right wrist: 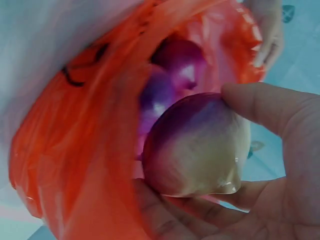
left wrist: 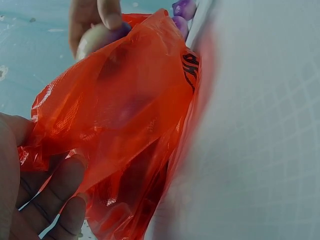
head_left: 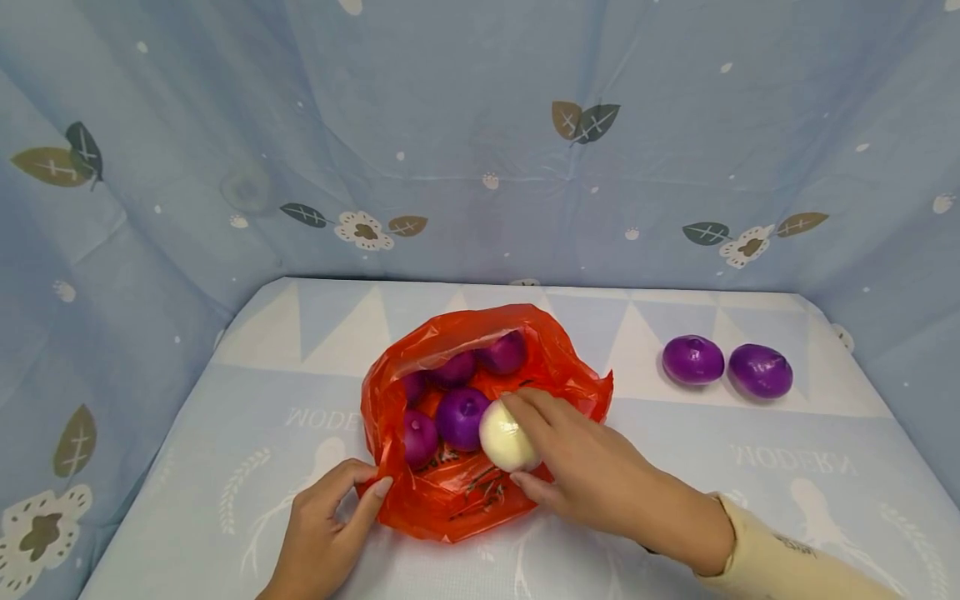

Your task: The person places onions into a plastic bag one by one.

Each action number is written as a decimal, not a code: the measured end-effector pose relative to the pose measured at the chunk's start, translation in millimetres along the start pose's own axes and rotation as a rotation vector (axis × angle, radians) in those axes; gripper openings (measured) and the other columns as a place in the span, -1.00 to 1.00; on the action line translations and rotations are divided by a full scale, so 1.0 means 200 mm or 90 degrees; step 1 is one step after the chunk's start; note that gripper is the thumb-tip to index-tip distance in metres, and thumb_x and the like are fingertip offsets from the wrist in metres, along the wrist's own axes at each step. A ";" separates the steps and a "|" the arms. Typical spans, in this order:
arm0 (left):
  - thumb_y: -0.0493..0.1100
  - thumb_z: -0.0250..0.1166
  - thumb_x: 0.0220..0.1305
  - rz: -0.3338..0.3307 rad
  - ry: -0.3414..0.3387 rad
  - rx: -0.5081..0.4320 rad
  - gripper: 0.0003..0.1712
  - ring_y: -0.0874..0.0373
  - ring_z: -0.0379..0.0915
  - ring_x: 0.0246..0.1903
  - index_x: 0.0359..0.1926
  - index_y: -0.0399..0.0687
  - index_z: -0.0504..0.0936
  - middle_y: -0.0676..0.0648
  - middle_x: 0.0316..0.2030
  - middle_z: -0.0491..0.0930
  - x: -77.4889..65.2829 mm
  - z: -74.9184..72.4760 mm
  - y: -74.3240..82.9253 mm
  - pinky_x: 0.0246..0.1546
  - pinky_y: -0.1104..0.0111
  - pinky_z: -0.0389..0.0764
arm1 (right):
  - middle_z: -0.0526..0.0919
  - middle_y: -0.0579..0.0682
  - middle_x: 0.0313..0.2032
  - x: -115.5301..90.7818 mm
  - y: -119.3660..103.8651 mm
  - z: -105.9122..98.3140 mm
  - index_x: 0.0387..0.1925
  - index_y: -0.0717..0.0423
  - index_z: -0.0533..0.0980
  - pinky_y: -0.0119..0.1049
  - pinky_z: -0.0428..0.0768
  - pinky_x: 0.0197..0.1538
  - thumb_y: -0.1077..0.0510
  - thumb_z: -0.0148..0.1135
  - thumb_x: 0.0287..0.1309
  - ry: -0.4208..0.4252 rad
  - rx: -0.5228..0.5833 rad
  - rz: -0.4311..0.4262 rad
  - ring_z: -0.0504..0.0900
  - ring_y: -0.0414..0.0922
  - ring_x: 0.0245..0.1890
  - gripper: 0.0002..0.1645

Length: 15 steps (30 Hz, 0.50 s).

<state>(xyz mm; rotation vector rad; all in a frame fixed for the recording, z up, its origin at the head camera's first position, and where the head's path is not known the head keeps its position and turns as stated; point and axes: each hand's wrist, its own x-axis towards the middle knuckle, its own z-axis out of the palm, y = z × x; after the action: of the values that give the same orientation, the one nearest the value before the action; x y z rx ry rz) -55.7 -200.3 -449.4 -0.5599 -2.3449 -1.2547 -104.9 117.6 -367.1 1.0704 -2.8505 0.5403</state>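
Note:
A red plastic bag (head_left: 450,517) lies with its mouth spread toward me. Inside it are several glossy purple turnips (head_left: 462,419). At the bag's left rim, my left hand (head_left: 322,525) pinches the plastic between thumb and finger; the left wrist view shows the film (left wrist: 120,115) stretched from that grip. My right hand (head_left: 588,471) grips one more turnip (head_left: 508,437) over the bag's mouth, its cream side toward the head camera. In the right wrist view the held turnip (right wrist: 200,150) is purple at one end and cream with a small tip at the other.
Two purple turnips (head_left: 693,360) sit side by side on the table at the right, apart from the bag. A pale patterned cloth (head_left: 262,400) covers the table. Blue printed curtains (head_left: 480,150) close off the back and sides.

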 end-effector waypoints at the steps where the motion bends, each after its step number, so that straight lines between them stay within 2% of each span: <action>1: -0.52 0.48 0.14 -0.001 -0.001 0.001 -0.59 0.33 0.48 -0.33 -0.16 0.06 0.68 0.16 -0.31 0.60 0.00 0.00 0.00 -0.18 0.59 0.53 | 0.49 0.10 0.27 0.01 0.01 0.01 0.45 0.16 0.34 -0.04 0.72 0.02 -0.05 0.58 0.15 -0.002 -0.008 0.010 0.61 0.01 0.17 -0.05; 6: -0.50 0.48 0.16 -0.015 -0.007 0.005 -0.61 0.32 0.48 -0.33 -0.15 0.06 0.68 0.16 -0.30 0.61 0.00 0.00 0.00 -0.17 0.60 0.54 | 0.51 0.18 0.27 0.05 0.04 0.05 0.45 0.26 0.35 0.03 0.69 0.08 -0.06 0.56 0.18 -0.007 -0.054 0.048 0.58 0.12 0.21 -0.04; 11: -0.49 0.48 0.18 -0.020 -0.010 0.000 -0.62 0.31 0.49 -0.32 -0.14 0.05 0.68 0.15 -0.30 0.61 0.00 0.00 0.01 -0.14 0.61 0.55 | 0.52 0.30 0.24 0.08 0.05 0.09 0.43 0.37 0.33 0.09 0.66 0.12 -0.02 0.55 0.20 -0.012 -0.105 0.080 0.60 0.23 0.15 -0.05; 15: -0.48 0.48 0.19 -0.024 -0.010 -0.004 -0.63 0.31 0.48 -0.33 -0.14 0.07 0.68 0.15 -0.30 0.61 0.00 0.00 0.01 -0.14 0.60 0.56 | 0.53 0.30 0.18 0.11 0.06 0.12 0.41 0.39 0.33 0.06 0.72 -0.03 0.00 0.55 0.19 0.000 -0.133 0.102 0.66 0.21 0.01 -0.06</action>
<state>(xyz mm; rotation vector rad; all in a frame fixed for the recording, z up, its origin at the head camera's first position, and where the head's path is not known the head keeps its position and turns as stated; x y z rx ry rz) -54.0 -200.1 -447.8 -0.5319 -2.3748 -1.2787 -127.7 103.2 -388.7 0.8139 -2.9273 0.2418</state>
